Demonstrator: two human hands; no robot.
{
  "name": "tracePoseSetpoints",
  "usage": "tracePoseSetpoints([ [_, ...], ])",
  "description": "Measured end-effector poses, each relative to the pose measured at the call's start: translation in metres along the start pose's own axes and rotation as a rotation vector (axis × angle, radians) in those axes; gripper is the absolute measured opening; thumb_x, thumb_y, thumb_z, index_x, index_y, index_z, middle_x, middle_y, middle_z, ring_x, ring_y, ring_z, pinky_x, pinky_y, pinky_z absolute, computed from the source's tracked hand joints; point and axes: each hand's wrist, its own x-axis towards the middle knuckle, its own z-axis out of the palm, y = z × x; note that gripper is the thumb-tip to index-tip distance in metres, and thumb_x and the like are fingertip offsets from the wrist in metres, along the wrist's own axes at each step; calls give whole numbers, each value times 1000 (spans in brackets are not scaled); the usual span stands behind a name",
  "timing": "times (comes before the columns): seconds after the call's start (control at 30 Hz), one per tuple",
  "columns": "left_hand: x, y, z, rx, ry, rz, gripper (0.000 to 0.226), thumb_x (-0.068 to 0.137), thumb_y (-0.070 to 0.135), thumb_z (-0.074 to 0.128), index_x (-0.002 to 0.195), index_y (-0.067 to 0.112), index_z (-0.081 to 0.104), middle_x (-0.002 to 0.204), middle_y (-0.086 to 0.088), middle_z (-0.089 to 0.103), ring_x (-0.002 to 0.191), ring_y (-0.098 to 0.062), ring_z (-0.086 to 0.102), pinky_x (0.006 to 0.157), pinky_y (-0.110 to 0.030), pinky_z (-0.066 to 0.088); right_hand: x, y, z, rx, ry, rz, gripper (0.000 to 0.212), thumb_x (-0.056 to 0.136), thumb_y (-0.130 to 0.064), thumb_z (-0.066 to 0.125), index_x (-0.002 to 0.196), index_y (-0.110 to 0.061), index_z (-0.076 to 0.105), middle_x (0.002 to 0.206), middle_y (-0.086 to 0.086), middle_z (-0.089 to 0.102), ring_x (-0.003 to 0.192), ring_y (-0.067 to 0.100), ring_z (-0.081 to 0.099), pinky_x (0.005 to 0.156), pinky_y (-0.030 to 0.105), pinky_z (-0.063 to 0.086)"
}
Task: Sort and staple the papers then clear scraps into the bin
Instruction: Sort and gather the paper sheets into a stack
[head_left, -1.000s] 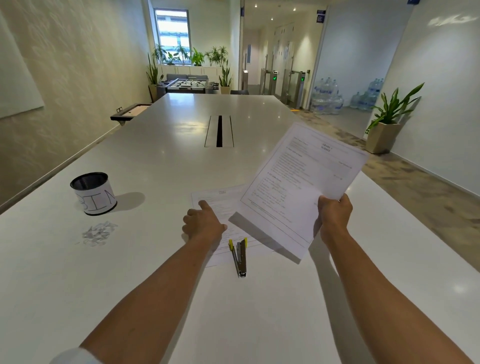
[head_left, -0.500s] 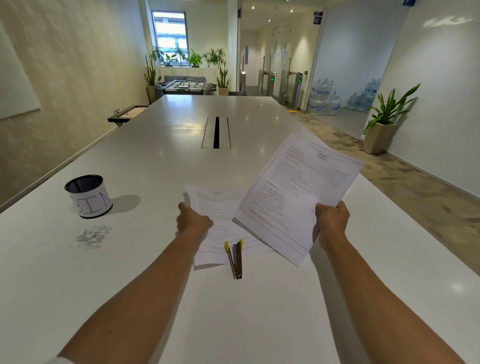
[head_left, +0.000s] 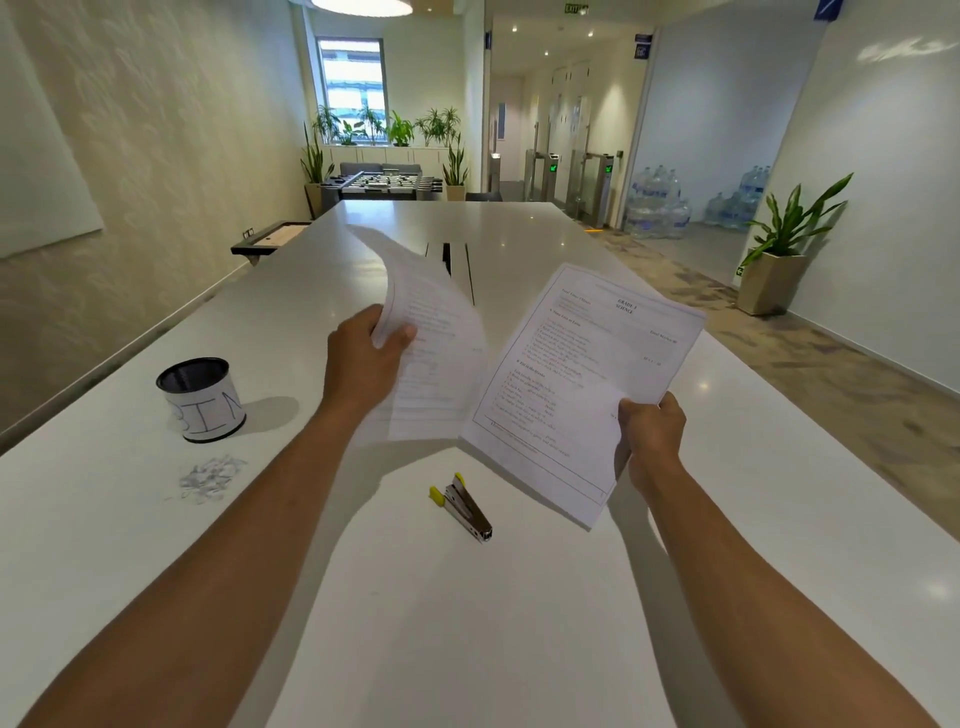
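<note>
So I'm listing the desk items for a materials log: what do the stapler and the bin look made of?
Stapler: apparently bare metal, going by its shiny silver body, with yellow, probably plastic, ends. Bin: dark, possibly mesh, rim above a matte white wrap, likely paper, hand-lettered BIN.

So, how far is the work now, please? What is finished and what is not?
Nothing looks finished. In hand: the left hand holds a curling sheet up off the table, and the right hand holds a printed sheet, so sorting is under way. Left: the stapler lies untouched, and the scraps sit beside the bin, not in it.
</note>
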Motion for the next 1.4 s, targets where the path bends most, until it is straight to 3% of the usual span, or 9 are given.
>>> tracePoseSetpoints([
  [0.13,9,31,-21,-157,-52,136,23,89,31,66,67,33,58,65,23,62,63,6,58,55,-5,40,-1,-1,9,-64,-64,-3,38,81,11,55,110,-14,56,96,-1,65,83,17,63,68,25,51],
  [0.4,21,40,-33,-851,-195,-17,15,91,22,63,101,20,73,108,-3,72,103,-25,67,80,-30,55,-15,-11,33,-158,-252,-25,41,84,8,57,123,-4,56,107,12,68,83,24,68,73,34,57],
  [0.5,12,21,-21,-775,-258,-196,12,89,22,65,94,18,75,99,-6,74,89,-25,70,71,-31,56,-28,-20,40,-152,-344,-15,35,84,4,54,118,2,60,90,14,69,50,14,65,43,25,50],
  [0.6,-2,3,-8,-684,-233,-327,13,87,22,68,95,13,73,95,-9,75,85,-29,72,66,-32,56,-32,-25,46,-130,-437,-2,33,82,4,50,111,-2,65,104,20,72,88,40,70,76,57,57],
  [0.87,-13,-7,7,-593,-158,-436,22,85,23,72,100,14,58,96,-7,73,76,-17,73,57,-25,56,-34,-32,51,-148,-561,-25,30,89,1,46,106,-10,67,94,7,75,78,27,72,64,34,57],
  [0.93,-13,-8,7,-514,-124,-397,29,82,21,75,100,22,52,96,-4,70,73,-14,73,55,-24,57,-32,-29,51,-172,-533,-35,18,94,-13,49,95,-6,66,83,5,73,73,25,67,61,31,54],
  [1.07,-15,-15,7,-378,-149,-303,42,82,22,74,114,31,48,100,5,68,81,-13,72,65,-29,61,-30,-29,53,-161,-532,8,57,93,-65,31,116,-24,63,104,-1,74,93,19,71,75,30,55],
  [1.17,-17,-18,11,-387,-127,-260,20,84,20,72,100,25,61,100,4,70,88,-16,71,71,-29,60,-29,-30,52,-229,-581,-151,41,96,-46,47,128,-20,51,128,4,62,112,20,62,94,40,52],
  [1.4,-12,-14,20,-273,-84,-185,24,90,24,64,108,18,48,104,8,60,89,3,58,64,-8,45,-32,-34,62,-326,-472,-359,20,96,-12,55,114,-15,46,119,7,60,104,23,63,89,41,56],
])
